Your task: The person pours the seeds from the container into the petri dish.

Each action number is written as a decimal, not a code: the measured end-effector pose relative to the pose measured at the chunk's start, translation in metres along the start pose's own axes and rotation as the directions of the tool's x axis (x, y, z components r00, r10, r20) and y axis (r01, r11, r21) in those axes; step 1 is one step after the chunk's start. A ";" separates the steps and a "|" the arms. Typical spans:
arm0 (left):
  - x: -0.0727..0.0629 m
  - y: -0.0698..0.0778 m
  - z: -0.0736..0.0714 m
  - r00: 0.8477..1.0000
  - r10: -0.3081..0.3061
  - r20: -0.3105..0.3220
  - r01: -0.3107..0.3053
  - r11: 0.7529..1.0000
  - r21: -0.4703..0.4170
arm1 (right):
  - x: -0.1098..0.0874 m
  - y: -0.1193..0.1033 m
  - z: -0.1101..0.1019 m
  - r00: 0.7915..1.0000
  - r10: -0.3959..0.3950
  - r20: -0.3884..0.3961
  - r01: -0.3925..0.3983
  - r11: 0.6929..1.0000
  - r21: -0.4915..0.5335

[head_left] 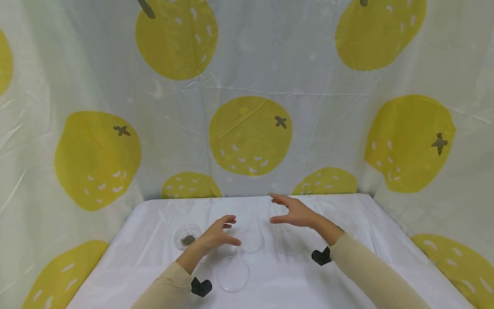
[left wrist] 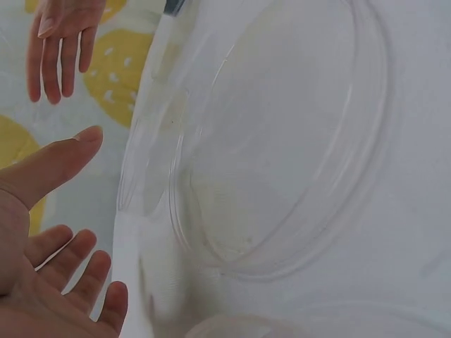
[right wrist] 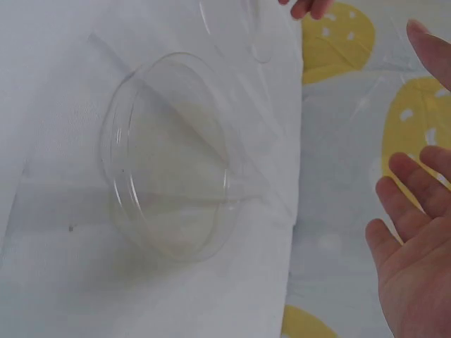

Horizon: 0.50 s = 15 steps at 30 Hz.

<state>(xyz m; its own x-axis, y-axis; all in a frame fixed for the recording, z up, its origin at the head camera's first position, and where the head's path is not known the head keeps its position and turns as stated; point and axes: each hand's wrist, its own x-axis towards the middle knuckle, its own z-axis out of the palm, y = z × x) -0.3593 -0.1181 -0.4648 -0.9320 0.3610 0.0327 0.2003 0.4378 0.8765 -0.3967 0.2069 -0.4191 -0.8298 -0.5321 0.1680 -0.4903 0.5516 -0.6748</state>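
White tabletop [head_left: 347,279]. Above it, a person's left hand [head_left: 216,235] and right hand [head_left: 296,213], thumbs and fingers apart. Clear round dish [head_left: 252,242] between them; dark grains [head_left: 188,240] in another dish [head_left: 177,240], toward the back left corner.

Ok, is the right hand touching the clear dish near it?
Apart: the right wrist view shows cloth and curtain between the right hand and the dish.
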 end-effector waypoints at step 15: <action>0.010 -0.009 0.014 0.997 -0.043 0.069 0.044 0.999 -0.009 | -0.038 0.023 -0.030 0.996 -0.018 -0.086 0.013 0.998 -0.060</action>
<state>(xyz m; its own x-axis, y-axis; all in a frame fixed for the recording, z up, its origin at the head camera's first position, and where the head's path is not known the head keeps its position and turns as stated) -0.3660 -0.1069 -0.4787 -0.9167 0.3977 -0.0384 0.1564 0.4457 0.8814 -0.3842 0.2587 -0.4192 -0.8406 -0.4850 0.2411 -0.5161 0.5820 -0.6285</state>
